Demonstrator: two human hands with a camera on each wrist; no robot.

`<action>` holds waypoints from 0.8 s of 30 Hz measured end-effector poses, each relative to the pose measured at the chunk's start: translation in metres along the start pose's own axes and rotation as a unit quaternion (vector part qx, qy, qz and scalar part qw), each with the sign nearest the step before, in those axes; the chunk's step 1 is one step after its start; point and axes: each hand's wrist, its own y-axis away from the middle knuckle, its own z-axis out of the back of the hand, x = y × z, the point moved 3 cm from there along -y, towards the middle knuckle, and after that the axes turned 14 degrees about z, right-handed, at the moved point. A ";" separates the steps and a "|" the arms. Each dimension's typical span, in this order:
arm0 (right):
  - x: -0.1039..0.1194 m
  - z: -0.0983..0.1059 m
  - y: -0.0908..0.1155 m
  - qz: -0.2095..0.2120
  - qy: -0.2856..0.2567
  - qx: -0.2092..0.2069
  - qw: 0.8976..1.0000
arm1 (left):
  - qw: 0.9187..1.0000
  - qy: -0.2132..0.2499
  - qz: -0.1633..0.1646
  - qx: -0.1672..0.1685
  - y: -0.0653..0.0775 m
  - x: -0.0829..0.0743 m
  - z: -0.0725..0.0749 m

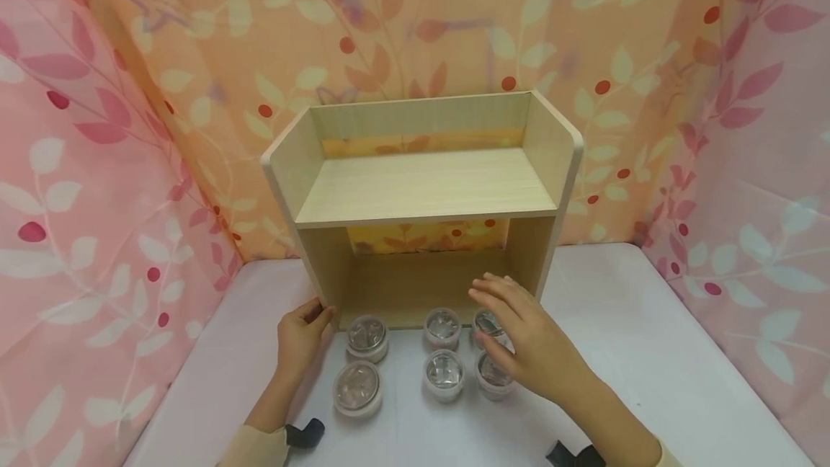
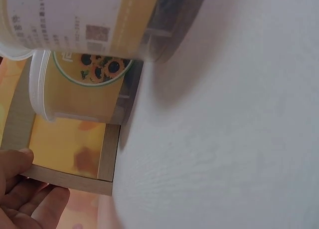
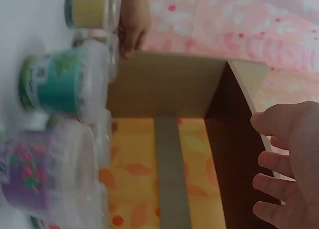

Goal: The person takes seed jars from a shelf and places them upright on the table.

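Note:
A small two-tier wooden shelf [image 1: 428,186] stands upright on the table. My left hand [image 1: 301,337] pinches the lower front edge of its left side panel, thumb on one face and fingers on the other, as the left wrist view also shows. Two lidded tubs, a rear one [image 1: 367,337] and a front one [image 1: 358,388], stand beside that hand. My right hand [image 1: 541,341] hovers with loosely spread fingers over the right-hand tubs, partly hiding them, and holds nothing. In the right wrist view, a teal tub [image 3: 60,82] and a purple tub [image 3: 40,174] stand before the shelf.
Two more tubs, rear [image 1: 443,328] and front [image 1: 444,375], stand mid-row before the shelf. A white cloth [image 1: 648,352] covers the table. Floral curtains [image 1: 84,186] hang at the back and both sides. Black straps [image 1: 305,434] sit at the wrists.

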 end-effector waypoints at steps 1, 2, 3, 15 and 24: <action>-0.002 0.005 -0.001 0.000 0.005 -0.010 1.000 | 1.000 -0.003 0.001 0.000 0.000 0.000 0.001; -0.004 0.010 -0.001 0.000 0.010 -0.021 1.000 | 1.000 -0.007 -0.002 0.000 0.000 -0.001 0.002; -0.007 0.015 -0.002 -0.003 0.017 -0.030 0.999 | 1.000 -0.010 -0.003 0.000 0.000 -0.002 0.003; -0.047 0.059 0.013 -0.036 0.104 -0.090 0.990 | 0.997 -0.072 -0.007 0.006 0.000 -0.010 0.011; -0.073 0.068 0.036 -0.090 0.146 -0.104 0.980 | 0.993 -0.108 -0.045 -0.023 -0.001 -0.030 0.024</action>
